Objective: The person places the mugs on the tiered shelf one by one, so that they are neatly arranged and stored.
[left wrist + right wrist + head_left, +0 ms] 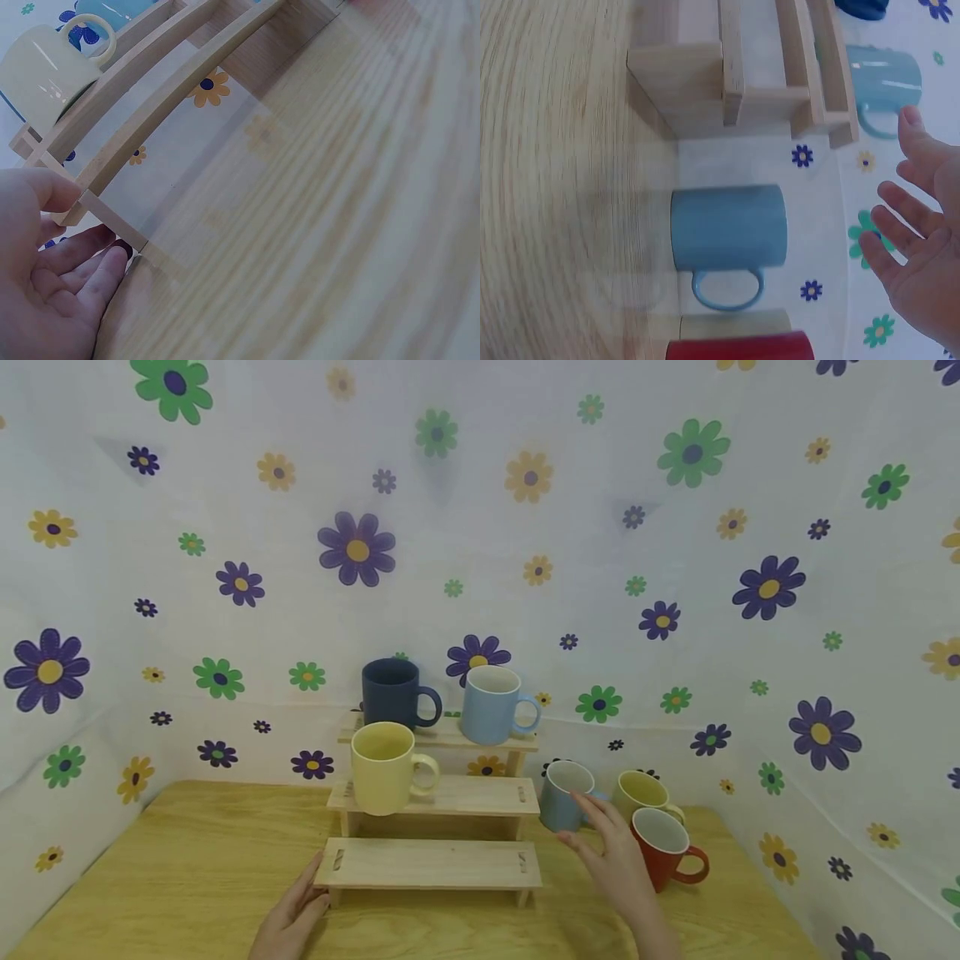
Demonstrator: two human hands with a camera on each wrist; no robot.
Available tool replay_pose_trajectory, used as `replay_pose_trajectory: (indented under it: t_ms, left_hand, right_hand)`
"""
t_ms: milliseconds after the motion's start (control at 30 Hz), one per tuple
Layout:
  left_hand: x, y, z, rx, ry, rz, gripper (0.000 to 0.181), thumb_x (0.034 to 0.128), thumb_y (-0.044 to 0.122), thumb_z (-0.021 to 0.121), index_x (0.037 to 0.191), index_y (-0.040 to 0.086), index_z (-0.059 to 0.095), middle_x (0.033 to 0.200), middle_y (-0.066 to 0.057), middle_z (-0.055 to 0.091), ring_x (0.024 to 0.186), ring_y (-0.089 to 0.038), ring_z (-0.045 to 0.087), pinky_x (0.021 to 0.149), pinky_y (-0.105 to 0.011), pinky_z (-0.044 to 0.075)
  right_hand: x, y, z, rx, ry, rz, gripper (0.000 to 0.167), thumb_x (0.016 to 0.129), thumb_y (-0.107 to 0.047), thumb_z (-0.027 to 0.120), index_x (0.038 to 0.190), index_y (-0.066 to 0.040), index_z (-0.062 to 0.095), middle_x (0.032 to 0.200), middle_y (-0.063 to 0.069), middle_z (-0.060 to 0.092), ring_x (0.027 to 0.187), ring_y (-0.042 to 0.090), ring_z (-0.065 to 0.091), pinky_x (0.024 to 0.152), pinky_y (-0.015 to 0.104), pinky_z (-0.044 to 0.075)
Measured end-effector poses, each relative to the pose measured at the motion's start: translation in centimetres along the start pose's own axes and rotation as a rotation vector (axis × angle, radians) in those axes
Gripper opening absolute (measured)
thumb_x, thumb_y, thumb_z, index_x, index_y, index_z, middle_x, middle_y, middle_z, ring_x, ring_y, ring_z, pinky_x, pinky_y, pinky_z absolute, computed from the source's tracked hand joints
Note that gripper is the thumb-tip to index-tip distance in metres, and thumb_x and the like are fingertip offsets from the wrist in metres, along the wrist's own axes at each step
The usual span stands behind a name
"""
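Note:
A three-step wooden shelf [435,864] stands on the table. My left hand [291,914] is at the left end of its lowest step; in the left wrist view its curled fingers [67,191] hold that end. My right hand [617,860] hovers with spread fingers near a grey-blue mug [558,802] right of the shelf, apart from it in the right wrist view. Behind this hand are a yellow mug [633,793] and a red mug [660,860] with a white inside. A pale yellow mug [378,772] sits on the middle step.
On the top step stand a dark blue mug [388,697] at the left and a light blue mug [487,710] at the right. A white flowered cloth [465,510] hangs behind and on both sides of the wooden table [180,868].

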State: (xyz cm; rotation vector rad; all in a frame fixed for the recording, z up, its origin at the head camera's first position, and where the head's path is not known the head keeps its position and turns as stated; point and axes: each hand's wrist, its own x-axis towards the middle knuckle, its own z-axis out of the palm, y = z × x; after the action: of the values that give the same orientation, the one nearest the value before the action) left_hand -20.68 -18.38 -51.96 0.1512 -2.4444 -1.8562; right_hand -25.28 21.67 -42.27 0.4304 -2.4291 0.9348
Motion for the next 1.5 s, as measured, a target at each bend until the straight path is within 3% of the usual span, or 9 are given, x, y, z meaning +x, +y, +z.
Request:
replay_pose_trajectory:
  t_ms: [200, 433, 600, 767, 933, 1100, 1267, 1500]
  left_hand:
    - [0.0, 0.0, -0.1, 0.010, -0.005, -0.005, 0.060, 0.0986, 0.010, 0.049, 0.153, 0.013, 0.023, 0.136, -0.027, 0.047, 0.121, -0.035, 0.050, 0.095, -0.037, 0.047]
    - [0.0, 0.0, -0.2, -0.005, -0.012, 0.008, 0.060, 0.0987, 0.008, 0.048, 0.153, 0.012, 0.022, 0.137, -0.028, 0.046, 0.122, -0.036, 0.049, 0.095, -0.037, 0.047]
    - [0.1, -0.2, -0.2, -0.011, -0.014, 0.004, 0.060, 0.0991, 0.009, 0.048, 0.153, 0.012, 0.022, 0.136, -0.029, 0.047, 0.122, -0.036, 0.050, 0.095, -0.039, 0.047]
    - [0.1, -0.1, -0.3, -0.010, -0.014, 0.010, 0.060, 0.0991, 0.010, 0.048, 0.153, 0.012, 0.022, 0.136, -0.027, 0.047, 0.122, -0.034, 0.050, 0.094, -0.034, 0.048]
    - [-0.1, 0.1, -0.3, -0.016, -0.018, 0.032, 0.060, 0.0983, 0.007, 0.047, 0.153, 0.010, 0.022, 0.138, -0.027, 0.046, 0.122, -0.033, 0.049, 0.091, -0.024, 0.046]
    - [0.0, 0.1, -0.2, -0.036, -0.022, 0.042, 0.060, 0.0976, 0.005, 0.046, 0.153, 0.009, 0.023, 0.139, -0.027, 0.045, 0.122, -0.031, 0.049, 0.086, -0.014, 0.043]
    - [0.0, 0.0, -0.2, -0.036, -0.022, 0.041, 0.060, 0.0978, 0.006, 0.046, 0.153, 0.009, 0.022, 0.138, -0.028, 0.045, 0.122, -0.033, 0.049, 0.091, -0.022, 0.046]
    - [-0.2, 0.1, -0.1, -0.029, -0.018, 0.031, 0.060, 0.0980, 0.007, 0.047, 0.153, 0.010, 0.023, 0.138, -0.028, 0.045, 0.123, -0.036, 0.048, 0.094, -0.033, 0.047]
  right_hand:
    - [-0.1, 1.5, -1.2, -0.062, 0.015, 0.026, 0.061, 0.081, -0.018, 0.076, 0.136, -0.007, 0.053, 0.130, 0.016, 0.053, 0.108, 0.033, 0.055, 0.084, 0.053, 0.050]
    - [-0.3, 3.6, -2.9, -0.120, 0.022, 0.078, 0.060, 0.085, -0.016, 0.073, 0.137, 0.001, 0.049, 0.133, 0.025, 0.049, 0.121, 0.045, 0.044, 0.094, 0.063, 0.039]
    - [-0.9, 5.9, -4.3, -0.192, 0.044, 0.133, 0.057, 0.088, -0.017, 0.070, 0.135, 0.006, 0.047, 0.130, 0.029, 0.047, 0.116, 0.050, 0.044, 0.090, 0.068, 0.038]
    - [-1.6, 7.7, -5.4, -0.185, 0.009, 0.210, 0.062, 0.093, -0.021, 0.065, 0.140, 0.009, 0.037, 0.136, 0.033, 0.037, 0.116, 0.054, 0.039, 0.089, 0.068, 0.038]
    - [-2.1, 8.8, -5.7, -0.230, 0.026, 0.180, 0.062, 0.091, -0.020, 0.067, 0.137, 0.011, 0.040, 0.131, 0.033, 0.042, 0.111, 0.053, 0.044, 0.086, 0.066, 0.041]
    - [-2.6, 9.8, -5.7, -0.229, -0.044, 0.274, 0.070, 0.095, -0.033, 0.059, 0.142, 0.011, 0.031, 0.135, 0.035, 0.035, 0.115, 0.052, 0.039, 0.088, 0.068, 0.037]
    - [-2.9, 10.8, -5.8, -0.251, -0.125, 0.375, 0.083, 0.096, -0.048, 0.051, 0.146, 0.011, 0.020, 0.130, 0.036, 0.038, 0.116, 0.051, 0.038, 0.088, 0.069, 0.035]
    - [-3.0, 10.8, -6.3, -0.274, -0.154, 0.392, 0.086, 0.093, -0.053, 0.053, 0.143, 0.013, 0.028, 0.113, 0.027, 0.058, 0.107, 0.042, 0.051, 0.088, 0.063, 0.040]
